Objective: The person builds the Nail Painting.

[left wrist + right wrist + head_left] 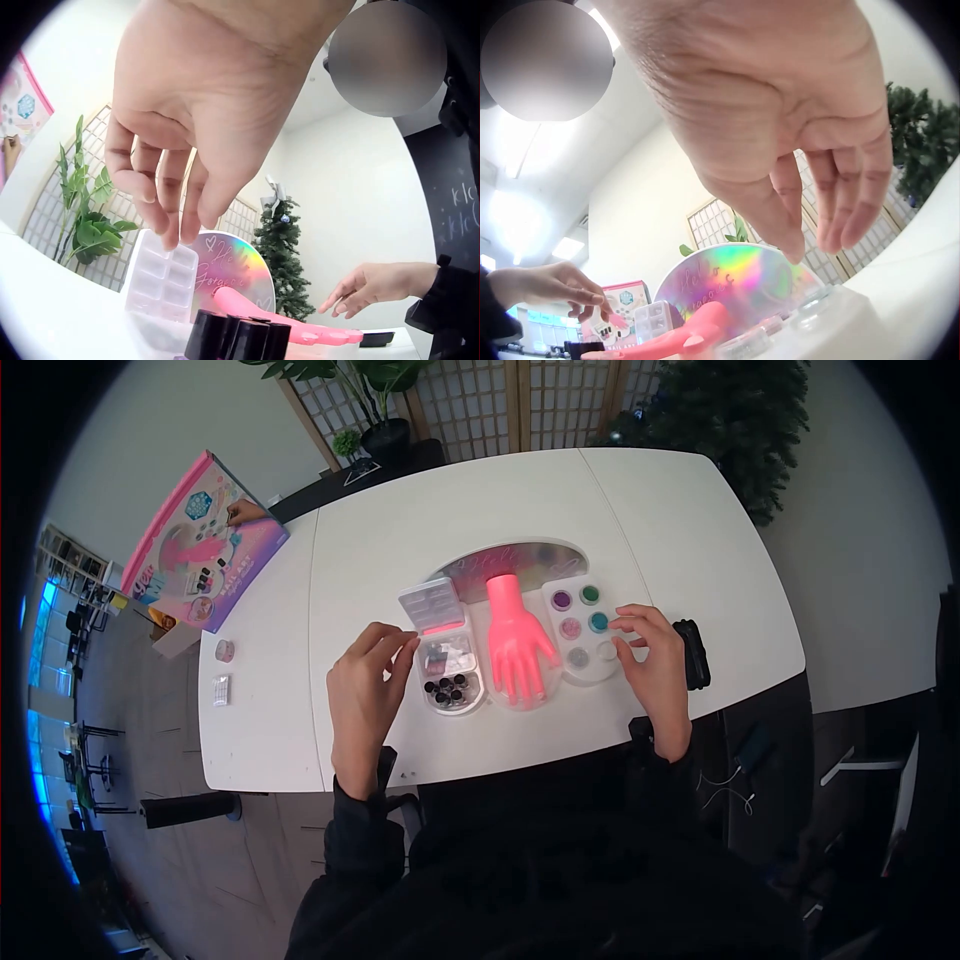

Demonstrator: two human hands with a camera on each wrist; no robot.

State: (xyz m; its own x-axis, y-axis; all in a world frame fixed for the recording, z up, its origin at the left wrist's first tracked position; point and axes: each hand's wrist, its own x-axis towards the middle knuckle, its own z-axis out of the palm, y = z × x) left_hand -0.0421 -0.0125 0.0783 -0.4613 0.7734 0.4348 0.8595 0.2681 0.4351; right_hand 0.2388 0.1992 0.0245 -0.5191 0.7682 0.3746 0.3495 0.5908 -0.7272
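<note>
A pink model hand [518, 645] lies palm down in the middle of a white nail-art stand, before its shiny curved back panel [515, 565]. My left hand [365, 680] hangs at the left side, fingers loosely bent, fingertips overlapping the raised clear compartment lid [161, 277] in the left wrist view. Below that lid, the left tray holds several black-capped bottles [450, 688]. My right hand [655, 665] hovers at the right tray's edge, thumb and fingers apart, beside a teal pot [598, 622] and a pale pot [606, 650]. Purple [562, 600] and green pots [590, 594] sit farther back.
A pink and purple product box [205, 545] stands at the table's far left. Near it lie a small round container [224, 651] and a small clear packet [221, 690]. A black case [692, 655] lies just right of my right hand on the white table [390, 520].
</note>
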